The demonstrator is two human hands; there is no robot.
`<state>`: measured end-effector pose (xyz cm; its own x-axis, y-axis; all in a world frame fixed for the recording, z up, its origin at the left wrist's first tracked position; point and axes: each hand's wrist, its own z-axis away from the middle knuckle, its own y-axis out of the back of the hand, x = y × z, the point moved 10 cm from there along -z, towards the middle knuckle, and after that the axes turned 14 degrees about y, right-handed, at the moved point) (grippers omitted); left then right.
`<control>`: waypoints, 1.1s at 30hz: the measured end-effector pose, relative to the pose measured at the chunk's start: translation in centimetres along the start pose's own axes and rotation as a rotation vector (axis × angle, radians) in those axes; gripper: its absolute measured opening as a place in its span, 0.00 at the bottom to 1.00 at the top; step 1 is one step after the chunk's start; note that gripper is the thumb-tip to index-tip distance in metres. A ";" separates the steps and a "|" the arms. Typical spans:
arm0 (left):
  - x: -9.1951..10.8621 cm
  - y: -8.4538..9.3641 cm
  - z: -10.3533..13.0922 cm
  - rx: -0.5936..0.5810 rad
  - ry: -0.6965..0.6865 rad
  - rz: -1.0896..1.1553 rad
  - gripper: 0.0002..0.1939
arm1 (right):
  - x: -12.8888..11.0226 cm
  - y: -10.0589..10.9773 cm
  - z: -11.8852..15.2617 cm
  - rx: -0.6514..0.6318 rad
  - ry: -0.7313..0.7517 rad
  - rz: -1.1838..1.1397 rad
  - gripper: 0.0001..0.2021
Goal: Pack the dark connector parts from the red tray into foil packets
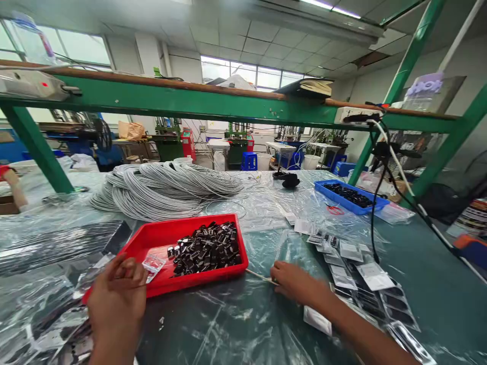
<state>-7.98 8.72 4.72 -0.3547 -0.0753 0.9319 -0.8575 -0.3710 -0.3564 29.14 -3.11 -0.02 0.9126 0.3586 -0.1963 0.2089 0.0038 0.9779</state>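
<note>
My left hand (pixel 119 289) is over the left front part of the red tray (pixel 152 230), its fingers curled in; a small clear packet (pixel 153 264) shows right beside the fingertips. Dark metallic small parts (pixel 209 248) are heaped in the tray's right part. To the right of the tray, my right hand (pixel 291 280) is low over the plastic-covered table with its fingers pinched at the end of a thin white stick or cord (pixel 261 276), which reaches to the tray's corner.
Coiled grey cable (pixel 160 190) lies behind the tray. Packets with white labels (pixel 342 276) spread on the right. A blue tray (pixel 352 197) of black parts is farther back. Bagged items (pixel 49 314) lie front left. Black and white cables hang at the right from a green shelf frame (pixel 213 104).
</note>
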 end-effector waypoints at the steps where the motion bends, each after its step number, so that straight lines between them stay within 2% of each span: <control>1: -0.2 -0.7 0.2 -0.052 0.025 0.033 0.09 | -0.6 -0.6 0.7 -0.033 0.029 0.023 0.09; 3: -0.8 -2.1 0.8 -0.171 0.075 0.126 0.06 | -1.2 -0.4 2.1 -0.056 0.055 0.072 0.11; 4: -0.6 -2.4 1.3 -0.183 0.044 0.104 0.05 | -1.0 0.4 2.9 -0.041 0.040 0.099 0.11; 6: -0.2 -3.6 3.0 -0.216 -0.081 -0.049 0.08 | 0.2 2.2 5.0 0.013 -0.039 0.146 0.11; 8: -0.5 -6.1 5.8 -0.312 -0.209 -0.277 0.11 | 2.0 3.0 7.3 0.039 -0.150 0.162 0.10; 10: -2.2 -9.2 9.5 -0.477 -0.275 -0.486 0.12 | 3.1 2.3 9.2 0.025 -0.226 0.145 0.07; 12: -5.0 -11.9 14.1 -0.680 -0.286 -0.673 0.12 | 3.0 0.8 9.7 0.013 -0.244 0.121 0.05; 14: -8.1 -12.9 18.4 -0.802 -0.287 -0.878 0.11 | 2.0 -0.8 8.9 0.016 -0.251 0.091 0.07; 16: -11.1 -12.1 21.5 -0.811 -0.257 -1.077 0.13 | 0.5 -2.0 7.4 0.024 -0.261 0.049 0.10; 19: -14.6 -9.6 24.4 -0.755 -0.166 -1.250 0.34 | -2.2 -2.6 4.9 0.048 -0.233 -0.002 0.11; 20: -15.2 -8.7 24.8 -0.698 -0.149 -1.290 0.36 | -3.0 -2.2 4.3 0.095 -0.216 -0.032 0.10; 22: -15.5 -7.4 25.1 -0.574 -0.140 -1.333 0.32 | -4.4 -0.8 3.4 0.266 -0.155 -0.185 0.08; 23: -15.4 -7.0 25.1 -0.530 -0.141 -1.341 0.30 | -4.8 -0.1 3.0 0.365 -0.127 -0.340 0.10; 25: -15.2 -6.8 25.3 -0.518 -0.137 -1.345 0.28 | -5.5 -0.4 2.2 0.492 -0.089 -0.807 0.20; 27: -14.7 -6.9 25.4 -0.540 -0.135 -1.327 0.27 | -6.7 -2.3 1.0 0.492 -0.075 -1.308 0.27; 29: -14.2 -6.9 25.4 -0.552 -0.148 -1.284 0.25 | -8.3 -4.4 -0.2 0.449 -0.065 -1.637 0.28; 33: -14.1 -6.6 25.0 -0.560 -0.124 -1.215 0.22 | -9.3 -7.3 -1.2 0.452 -0.050 -1.846 0.25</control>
<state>12.04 -10.88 -4.40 0.7446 -0.0650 0.6643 -0.6491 0.1613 0.7434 18.73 -5.34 -5.24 -0.5202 0.1690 -0.8371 0.8539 0.0841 -0.5136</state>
